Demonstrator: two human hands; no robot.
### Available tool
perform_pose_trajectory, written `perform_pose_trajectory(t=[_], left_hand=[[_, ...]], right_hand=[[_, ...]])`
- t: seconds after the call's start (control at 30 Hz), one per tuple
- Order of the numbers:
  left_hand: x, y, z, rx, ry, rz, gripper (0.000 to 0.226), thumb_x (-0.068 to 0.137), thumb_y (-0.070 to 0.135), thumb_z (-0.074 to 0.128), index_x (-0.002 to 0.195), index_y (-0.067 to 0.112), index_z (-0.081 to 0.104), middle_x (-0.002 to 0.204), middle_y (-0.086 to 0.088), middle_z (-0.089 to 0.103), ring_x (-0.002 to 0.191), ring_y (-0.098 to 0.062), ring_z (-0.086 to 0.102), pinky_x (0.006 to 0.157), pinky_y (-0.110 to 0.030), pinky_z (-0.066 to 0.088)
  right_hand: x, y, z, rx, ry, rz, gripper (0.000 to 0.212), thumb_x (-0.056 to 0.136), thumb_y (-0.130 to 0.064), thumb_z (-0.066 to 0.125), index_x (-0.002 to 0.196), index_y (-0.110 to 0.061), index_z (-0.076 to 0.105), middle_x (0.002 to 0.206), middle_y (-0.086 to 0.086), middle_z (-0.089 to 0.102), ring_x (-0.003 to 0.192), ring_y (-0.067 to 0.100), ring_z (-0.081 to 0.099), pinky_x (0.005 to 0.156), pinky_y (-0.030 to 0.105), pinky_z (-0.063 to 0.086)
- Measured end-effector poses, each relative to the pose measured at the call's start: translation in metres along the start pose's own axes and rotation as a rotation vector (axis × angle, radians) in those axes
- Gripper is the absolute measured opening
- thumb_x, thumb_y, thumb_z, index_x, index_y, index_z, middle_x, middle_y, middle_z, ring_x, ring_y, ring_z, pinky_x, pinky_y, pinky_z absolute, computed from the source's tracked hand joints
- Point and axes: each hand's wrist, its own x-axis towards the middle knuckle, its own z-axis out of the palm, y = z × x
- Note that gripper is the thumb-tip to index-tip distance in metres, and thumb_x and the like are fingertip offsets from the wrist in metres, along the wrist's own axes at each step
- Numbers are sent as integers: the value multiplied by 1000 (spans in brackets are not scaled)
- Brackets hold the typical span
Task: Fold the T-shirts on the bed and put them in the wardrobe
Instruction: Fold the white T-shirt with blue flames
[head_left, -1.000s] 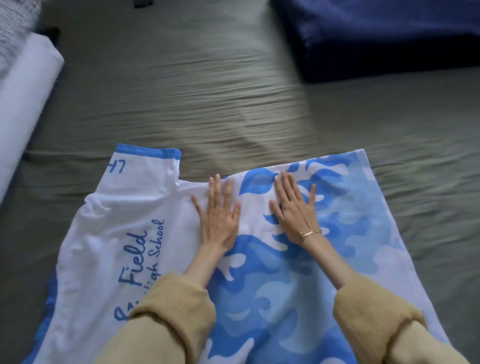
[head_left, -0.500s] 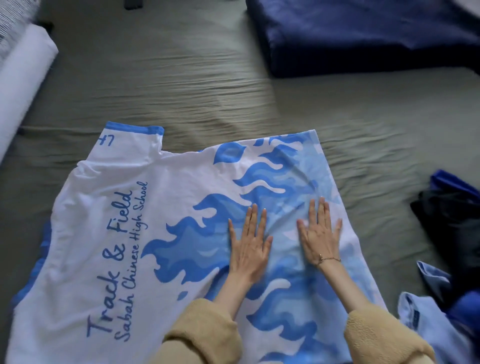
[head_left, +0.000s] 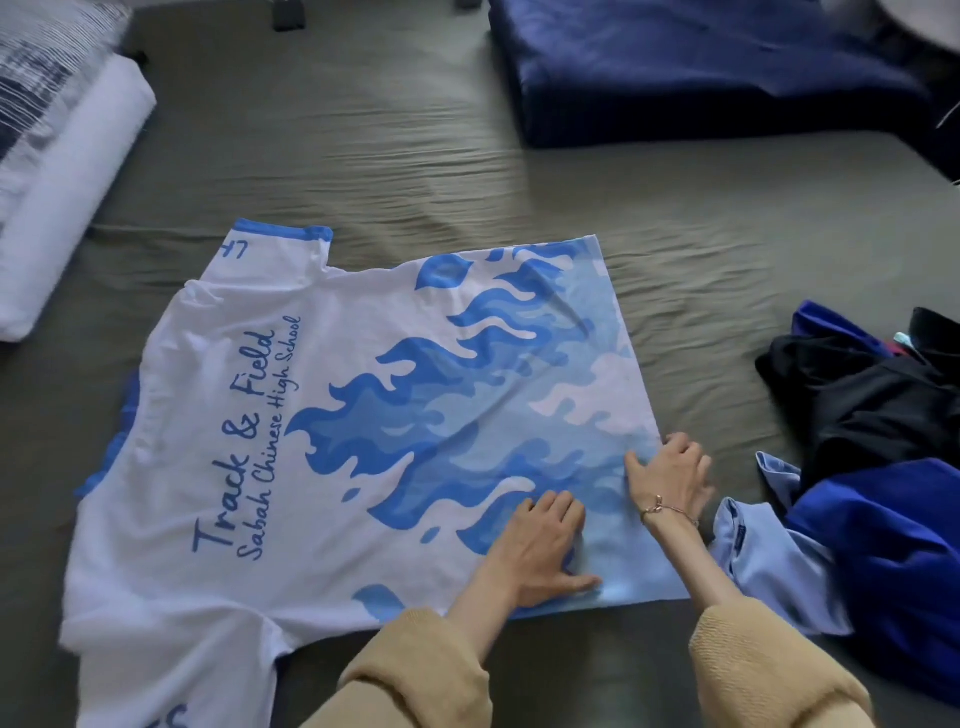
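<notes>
A white T-shirt (head_left: 322, 415) with blue flame print and "Track & Field" lettering lies spread flat on the olive bed sheet (head_left: 363, 156), collar end to the left, hem to the right. My right hand (head_left: 670, 478) is at the hem's right edge, its fingers curled over the edge of the cloth. My left hand (head_left: 540, 545) lies on the shirt near the lower hem corner. Its fingers are bent into the fabric and its thumb is stretched out along it.
A heap of clothes lies at the right: a black garment (head_left: 857, 395), a dark blue one (head_left: 893, 561) and a light blue shirt (head_left: 769, 561) touching the hem. A folded navy blanket (head_left: 701, 73) sits at the back, a white bolster (head_left: 62, 208) at the left.
Both hands slid from the shirt's middle, flat on the print, down to its hem; their fingers went from straight to curled. The view shifted, so the clothes heap shows.
</notes>
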Motion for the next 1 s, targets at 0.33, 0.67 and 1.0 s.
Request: perform_pose_trajectory(t=[0.33, 0.67, 1.0], left_hand=[[10, 49, -6, -63, -156, 17, 17, 84, 20, 53, 82, 3, 53, 95, -20, 62, 86, -40, 57, 65, -36, 34], [-3, 52, 0, -364, -54, -206, 17, 88, 23, 45, 90, 9, 56, 93, -12, 63, 79, -26, 53, 65, -31, 34], [-118, -61, -13, -66, 142, -520, 29, 85, 34, 52, 109, 18, 49, 111, 3, 52, 102, -15, 49, 85, -28, 45]], right_hand=[[-4, 29, -18, -118, -255, -81, 37, 99, -27, 41, 119, 4, 48, 123, 26, 54, 115, 38, 53, 88, 38, 43], [-29, 45, -21, -331, -29, -204, 26, 88, -4, 43, 114, -5, 42, 116, 17, 49, 110, 32, 48, 83, 40, 40], [-89, 3, 9, -173, -533, -756, 25, 87, -22, 53, 111, -15, 49, 108, 4, 51, 105, 23, 52, 78, 29, 39]])
